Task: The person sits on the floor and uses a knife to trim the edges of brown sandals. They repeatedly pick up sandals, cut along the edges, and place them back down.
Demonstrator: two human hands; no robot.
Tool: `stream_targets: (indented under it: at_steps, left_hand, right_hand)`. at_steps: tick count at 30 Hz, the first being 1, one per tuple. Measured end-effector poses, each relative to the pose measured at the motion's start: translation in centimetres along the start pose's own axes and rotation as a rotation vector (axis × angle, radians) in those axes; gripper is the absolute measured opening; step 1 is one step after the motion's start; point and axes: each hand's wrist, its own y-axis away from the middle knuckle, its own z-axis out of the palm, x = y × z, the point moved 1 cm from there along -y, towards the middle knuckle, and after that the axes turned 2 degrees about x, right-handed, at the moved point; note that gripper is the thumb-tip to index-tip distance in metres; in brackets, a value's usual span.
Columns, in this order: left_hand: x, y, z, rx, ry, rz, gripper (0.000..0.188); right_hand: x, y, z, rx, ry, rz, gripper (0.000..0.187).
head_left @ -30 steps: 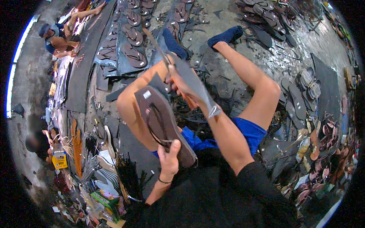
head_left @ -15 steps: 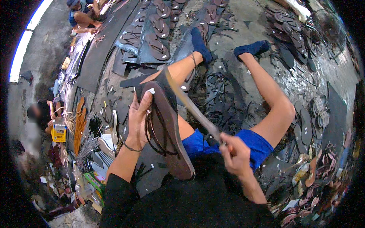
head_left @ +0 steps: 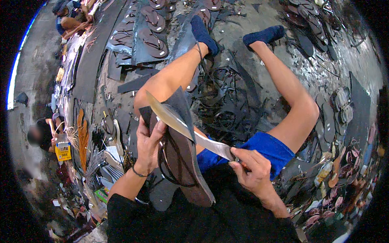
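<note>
My left hand (head_left: 150,141) grips a dark brown flip-flop (head_left: 181,156) near its far end, thumb on top, with the thong straps hanging by my fingers. A flap of black sheet rubber (head_left: 180,103) juts out from that far end. My right hand (head_left: 253,168) is closed around a long curved knife (head_left: 210,146), its handle mostly hidden in my fingers. The blade slants up to the left, across the flip-flop's far end and the rubber flap. Whether the edge touches the rubber, I cannot tell.
Black rubber scraps (head_left: 227,95) lie between my outstretched legs. Rows of finished-looking flip-flops (head_left: 154,43) stand on sheets ahead, with more sandals (head_left: 310,24) at far right. Bundled strips and a yellow container (head_left: 63,151) lie at left. Two other people sit along the left side.
The knife has swung left, and its blade now crosses over the flip-flop's far end. My right hand has dropped slightly, and the flip-flop has shifted slightly down and right.
</note>
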Motion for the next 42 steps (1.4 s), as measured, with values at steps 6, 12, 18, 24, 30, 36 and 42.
stream_targets:
  at_steps: [6,12,18,24,30,36,42]
  left_hand:
    - [-0.3,-0.1,1.1,-0.182,-0.182,0.104,0.047]
    - [-0.3,-0.1,1.6,-0.258,-0.133,0.03,0.047]
    - [-0.3,0.3,2.4,-0.354,-0.36,0.089,0.057]
    - [4.6,-3.3,2.4,-0.121,0.521,0.424,0.043]
    - [-3.7,-0.4,12.5,-0.081,0.646,-0.092,0.024]
    - [-7.1,-0.6,13.3,-0.065,0.692,-0.276,0.018]
    - [-7.7,0.0,13.0,-0.042,0.659,-0.293,0.018]
  right_hand:
    - [-1.5,-4.8,-2.1,-0.083,-0.045,0.02,0.026]
    - [-3.1,-8.6,-4.5,-0.209,-0.077,0.044,0.022]
    - [-3.8,-13.4,-3.5,-0.35,-0.011,-0.125,0.02]
    - [-0.9,-12.2,-8.0,0.197,-0.43,0.278,0.033]
    - [3.5,-1.7,-6.2,0.443,-0.279,0.309,0.025]
    - [2.4,4.8,-1.9,0.391,0.035,0.203,0.027]
    - [2.6,5.9,-0.6,0.399,0.053,0.201,0.028]
